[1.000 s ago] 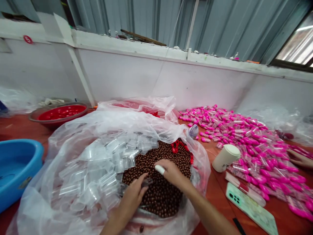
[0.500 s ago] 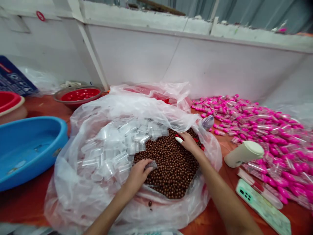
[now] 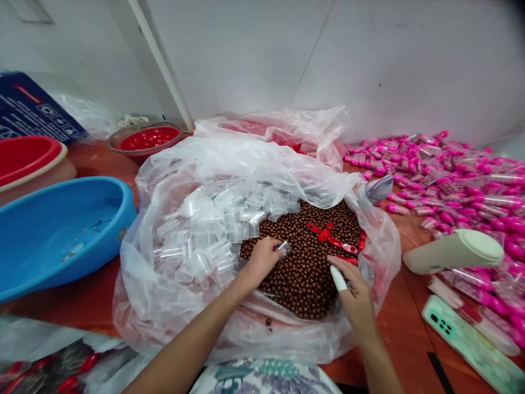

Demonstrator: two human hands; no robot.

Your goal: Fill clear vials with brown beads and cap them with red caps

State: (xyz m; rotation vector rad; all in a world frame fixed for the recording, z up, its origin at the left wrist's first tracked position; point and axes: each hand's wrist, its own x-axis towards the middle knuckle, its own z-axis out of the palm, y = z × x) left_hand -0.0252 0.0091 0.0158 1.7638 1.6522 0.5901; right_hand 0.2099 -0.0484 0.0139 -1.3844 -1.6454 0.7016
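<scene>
My left hand (image 3: 262, 261) is closed around a small clear plastic tube (image 3: 284, 249), held over a heap of small brown balls (image 3: 303, 268). My right hand (image 3: 353, 293), with a white cover on one finger, rests at the heap's right edge beside a red plastic piece (image 3: 346, 260). More red pieces (image 3: 328, 233) lie on the balls. A pile of empty clear tubes (image 3: 209, 230) fills the left side of the same big clear plastic bag (image 3: 164, 306).
A blue basin (image 3: 57, 230) and red bowls (image 3: 150, 138) stand to the left. On the right lie many pink-capped filled tubes (image 3: 451, 186), a pale cylinder (image 3: 455, 253) on its side and a phone (image 3: 467, 342). A white wall rises behind.
The camera tilted down. My right hand drew back from the far side of the ball heap to its near right edge, uncovering red pieces. My left hand stayed on the tube.
</scene>
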